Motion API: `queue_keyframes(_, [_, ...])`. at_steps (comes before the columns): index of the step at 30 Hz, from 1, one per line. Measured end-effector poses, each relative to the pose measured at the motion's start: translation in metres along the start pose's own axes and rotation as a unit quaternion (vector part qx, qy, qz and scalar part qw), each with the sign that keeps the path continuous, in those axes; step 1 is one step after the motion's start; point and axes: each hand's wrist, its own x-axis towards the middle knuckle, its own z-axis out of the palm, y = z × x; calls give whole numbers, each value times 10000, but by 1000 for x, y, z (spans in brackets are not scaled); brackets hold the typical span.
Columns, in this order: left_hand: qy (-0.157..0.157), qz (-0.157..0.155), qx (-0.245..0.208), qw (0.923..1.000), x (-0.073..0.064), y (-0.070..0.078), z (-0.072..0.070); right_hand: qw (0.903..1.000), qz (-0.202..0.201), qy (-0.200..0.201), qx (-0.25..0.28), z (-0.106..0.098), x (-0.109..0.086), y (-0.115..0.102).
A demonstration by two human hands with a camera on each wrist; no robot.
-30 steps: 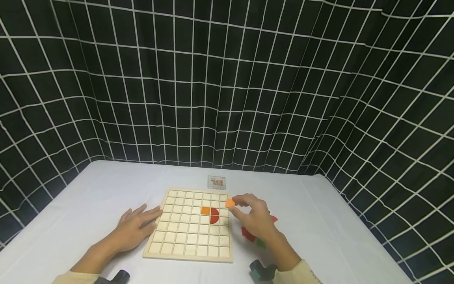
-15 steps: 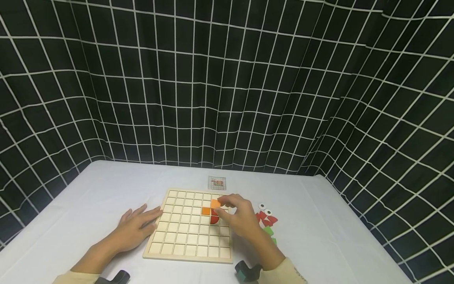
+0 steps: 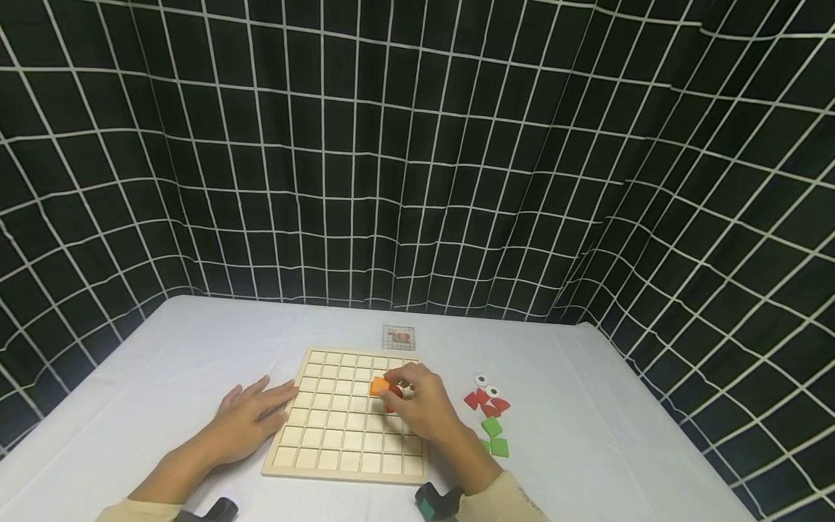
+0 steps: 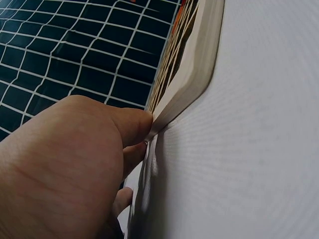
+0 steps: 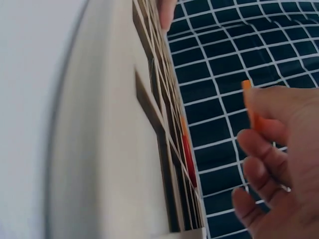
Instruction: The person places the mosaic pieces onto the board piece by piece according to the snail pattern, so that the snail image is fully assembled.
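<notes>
A pale wooden grid board [image 3: 313, 436] lies on the white table. My right hand [image 3: 424, 409] pinches a square orange tile [image 3: 381, 384] between thumb and fingertips, over the upper right part of the board. In the right wrist view that orange tile [image 5: 247, 102] shows edge-on, raised above the grid. Red pieces [image 3: 390, 409] sit in the board, partly hidden behind the right fingers. Another orange tile in the grid is largely covered by the held one. My left hand [image 3: 244, 424] rests on the table with straight fingers, its fingertips against the board's left edge [image 4: 187, 82].
Right of the board lie white round pieces with dark centres [image 3: 480, 380], several red pieces [image 3: 481, 396] and green tiles [image 3: 499, 446]. A small picture card [image 3: 399, 337] lies beyond the board. A black curtain with white grid lines [image 3: 365, 181] surrounds the table.
My right hand has moved left over the board with the orange tile, from its right edge to above the other orange tile. The loose pieces on the right have come into sight. My left hand stays put.
</notes>
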Motion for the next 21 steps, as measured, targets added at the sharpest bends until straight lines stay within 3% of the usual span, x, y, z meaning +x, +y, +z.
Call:
queue_keyframes(8, [-5,31,24,10000,1,-1,-1,9977,426,-298,-428,8,-2,5])
queue_keyframes(21, [-1,49,39,10000,0,1,-2,9923,608,-739,-781,12,-6,12])
